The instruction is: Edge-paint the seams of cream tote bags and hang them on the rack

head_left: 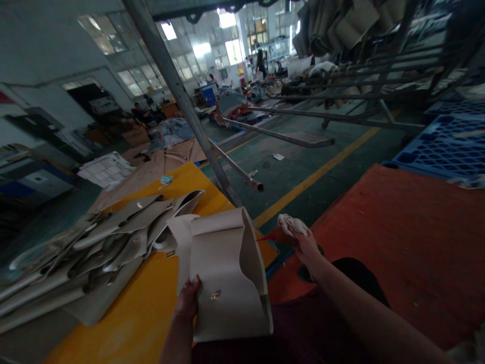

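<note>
A beige handbag (pixel 223 273) with a small metal clasp lies tilted at the front of the yellow table, its open side edge facing right. My left hand (pixel 188 299) grips its left edge, thumb on top. Off to the right, my right hand (pixel 306 246) is closed around a squeeze bottle (pixel 283 234), whose thin red nozzle points left at the bag's edge. I cannot tell whether the tip touches. A crumpled whitish cloth (pixel 291 222) is bunched in the same hand, over the bottle. Several similar beige bag pieces (pixel 125 232) are piled left of the bag.
The yellow table (pixel 140 298) carries the pile and a small blue scrap (pixel 165 180). A metal post (pixel 182 96) rises behind the bag, with bare rack bars to its right. On the right are an orange surface (pixel 401 237) and blue plastic pallets (pixel 447 144). People sit farther back.
</note>
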Demonstrator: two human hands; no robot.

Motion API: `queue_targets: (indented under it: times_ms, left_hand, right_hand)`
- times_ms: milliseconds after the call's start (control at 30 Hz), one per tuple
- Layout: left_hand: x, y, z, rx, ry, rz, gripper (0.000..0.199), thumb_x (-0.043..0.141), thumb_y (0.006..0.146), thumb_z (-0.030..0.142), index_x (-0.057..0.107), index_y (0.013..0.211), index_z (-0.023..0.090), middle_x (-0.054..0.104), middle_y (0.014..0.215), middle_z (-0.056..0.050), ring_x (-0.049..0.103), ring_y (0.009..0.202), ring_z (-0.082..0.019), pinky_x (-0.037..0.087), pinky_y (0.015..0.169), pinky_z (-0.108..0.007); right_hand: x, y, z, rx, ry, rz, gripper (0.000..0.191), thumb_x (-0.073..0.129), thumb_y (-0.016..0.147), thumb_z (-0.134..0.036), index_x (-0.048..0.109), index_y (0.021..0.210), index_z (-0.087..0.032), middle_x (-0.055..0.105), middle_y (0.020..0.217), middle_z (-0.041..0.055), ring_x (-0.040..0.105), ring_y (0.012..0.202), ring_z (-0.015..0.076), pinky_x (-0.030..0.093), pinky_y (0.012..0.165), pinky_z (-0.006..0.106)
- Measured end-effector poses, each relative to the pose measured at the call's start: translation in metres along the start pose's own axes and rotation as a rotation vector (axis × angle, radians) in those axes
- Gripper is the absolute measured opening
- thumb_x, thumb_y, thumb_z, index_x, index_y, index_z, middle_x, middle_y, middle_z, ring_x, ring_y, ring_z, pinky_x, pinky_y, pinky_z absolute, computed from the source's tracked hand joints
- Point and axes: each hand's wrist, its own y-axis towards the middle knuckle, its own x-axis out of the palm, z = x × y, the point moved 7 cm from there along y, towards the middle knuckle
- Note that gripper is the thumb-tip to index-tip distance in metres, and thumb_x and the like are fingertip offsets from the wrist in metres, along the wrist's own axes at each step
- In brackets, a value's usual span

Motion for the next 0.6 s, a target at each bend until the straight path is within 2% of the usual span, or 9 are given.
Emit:
queue_targets:
  times_ms: [100, 233, 367, 500, 600]
  left_hand:
    - [0.001, -0.001, 0.0, 0.009, -0.022, -0.013, 0.046, 0.105, 0.044, 0.037, 0.071, 0.073, 0.026, 0.078, 0.066, 0.0, 0.08, 0.066, -0.026, 0.067, 0.068, -0.035]
    - [0.003, -0.004, 0.0, 0.001, -0.022, -0.011, 0.044, 0.104, 0.045, 0.035, 0.072, 0.073, 0.024, 0.079, 0.069, -0.003, 0.079, 0.065, -0.026, 0.067, 0.069, -0.036]
    - [0.006, -0.006, 0.008, 0.013, -0.011, 0.02, 0.044, 0.105, 0.048, 0.035, 0.068, 0.069, 0.022, 0.074, 0.063, 0.0, 0.073, 0.058, -0.021, 0.064, 0.065, -0.034]
    - [0.019, -0.002, 0.038, 0.076, -0.026, 0.05, 0.043, 0.105, 0.052, 0.036, 0.071, 0.075, 0.02, 0.074, 0.066, 0.001, 0.07, 0.061, -0.019, 0.063, 0.068, -0.032]
    - [0.039, 0.006, 0.085, 0.151, -0.05, 0.029, 0.042, 0.104, 0.056, 0.034, 0.076, 0.084, 0.022, 0.079, 0.076, 0.0, 0.076, 0.078, -0.022, 0.066, 0.078, -0.031]
  right_hand:
    - [-0.004, 0.003, 0.0, -0.036, -0.033, -0.042, 0.064, 0.103, 0.039, -0.023, 0.069, 0.092, -0.031, 0.081, 0.082, -0.0041, 0.076, 0.069, 0.0243, 0.058, 0.052, 0.03]
    - [-0.023, -0.01, 0.004, 0.024, -0.081, -0.018, 0.063, 0.099, 0.039, -0.022, 0.074, 0.096, -0.029, 0.082, 0.084, -0.0022, 0.073, 0.064, 0.0222, 0.049, 0.046, 0.025]
    - [-0.045, -0.036, 0.006, 0.109, -0.076, -0.057, 0.061, 0.097, 0.041, -0.018, 0.077, 0.098, -0.027, 0.085, 0.092, 0.0017, 0.077, 0.074, 0.0258, 0.057, 0.053, 0.03]
    - [-0.076, -0.057, 0.006, 0.173, -0.062, -0.074, 0.052, 0.099, 0.051, -0.022, 0.079, 0.099, -0.026, 0.085, 0.097, 0.0028, 0.079, 0.084, 0.0272, 0.065, 0.064, 0.034]
    - [-0.101, -0.063, 0.0, 0.126, -0.022, -0.063, 0.04, 0.096, 0.06, -0.028, 0.079, 0.095, -0.029, 0.085, 0.098, 0.0033, 0.079, 0.09, 0.03, 0.069, 0.074, 0.042]
